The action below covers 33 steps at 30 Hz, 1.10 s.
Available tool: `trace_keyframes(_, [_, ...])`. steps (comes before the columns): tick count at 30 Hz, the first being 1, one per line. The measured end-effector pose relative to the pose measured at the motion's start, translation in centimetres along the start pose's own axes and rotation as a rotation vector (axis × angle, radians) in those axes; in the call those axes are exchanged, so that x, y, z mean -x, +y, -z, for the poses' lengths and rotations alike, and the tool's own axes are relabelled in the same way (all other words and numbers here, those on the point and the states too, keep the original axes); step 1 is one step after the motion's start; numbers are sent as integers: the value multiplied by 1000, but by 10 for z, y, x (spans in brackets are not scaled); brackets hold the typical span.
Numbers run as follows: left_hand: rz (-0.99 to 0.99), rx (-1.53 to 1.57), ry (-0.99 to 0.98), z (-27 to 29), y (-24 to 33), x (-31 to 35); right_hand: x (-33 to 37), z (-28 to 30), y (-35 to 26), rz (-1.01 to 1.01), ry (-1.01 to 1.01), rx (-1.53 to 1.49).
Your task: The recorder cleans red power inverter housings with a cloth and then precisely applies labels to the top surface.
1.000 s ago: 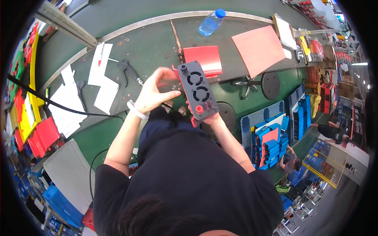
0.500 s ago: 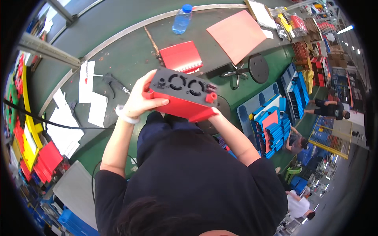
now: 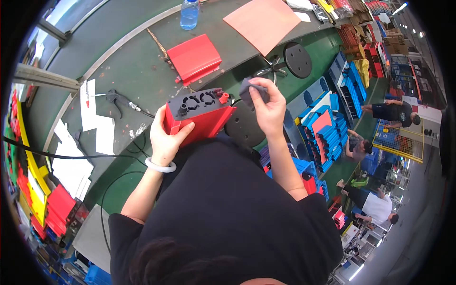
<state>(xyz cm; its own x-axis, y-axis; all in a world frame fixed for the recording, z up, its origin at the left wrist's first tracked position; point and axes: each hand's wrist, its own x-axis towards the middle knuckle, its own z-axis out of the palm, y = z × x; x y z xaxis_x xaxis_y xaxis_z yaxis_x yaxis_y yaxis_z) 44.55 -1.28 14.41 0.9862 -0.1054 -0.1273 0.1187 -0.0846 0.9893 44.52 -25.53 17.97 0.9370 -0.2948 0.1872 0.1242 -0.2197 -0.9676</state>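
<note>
We see the red box [image 3: 202, 129] held in the left hand [image 3: 164, 142], which grips its left end, the thumb pressed on the red side and the other fingers around the end. From that hand the box slants off toward the right, its black end plate [image 3: 205, 109] turned up and away from us. On this plate we find two round slotted vents [image 3: 191, 102], a black knob [image 3: 182, 111] near the left hand, and a red knob [image 3: 224, 98] on the side toward the right hand.

Just right of the box, with a gap showing between, the right hand [image 3: 270, 108] pinches a dark grey cloth [image 3: 246, 92] between thumb and fingers. A white bracelet [image 3: 160, 166] rings the left wrist.

Beyond the left hand, on the dark green table [image 3: 135, 61], we see a second red case [image 3: 194, 58]. Left of that hand lie an air gun [image 3: 115, 99] and, past it, white paper [image 3: 88, 107]. Farther ahead stand a water bottle [image 3: 189, 16] and, ahead of the right hand, a flat pink sheet [image 3: 261, 23].

Right of the right hand we see a black stool seat [image 3: 298, 59] and stacked blue boxes [image 3: 331, 148]; farthest out, a person in a white shirt [image 3: 377, 207].
</note>
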Motion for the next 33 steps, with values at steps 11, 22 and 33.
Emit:
trace_keyframes(11, [14,33,0,-6,-3,2,24,-30,8,480,-149,524])
trace_keyframes(22, [50,-71,-8,-9,-11,5,21,-15,13,523,-298,608])
trace_keyframes(33, [79,146,-11,-6,-1,1,62,-3,36,507,-564,441])
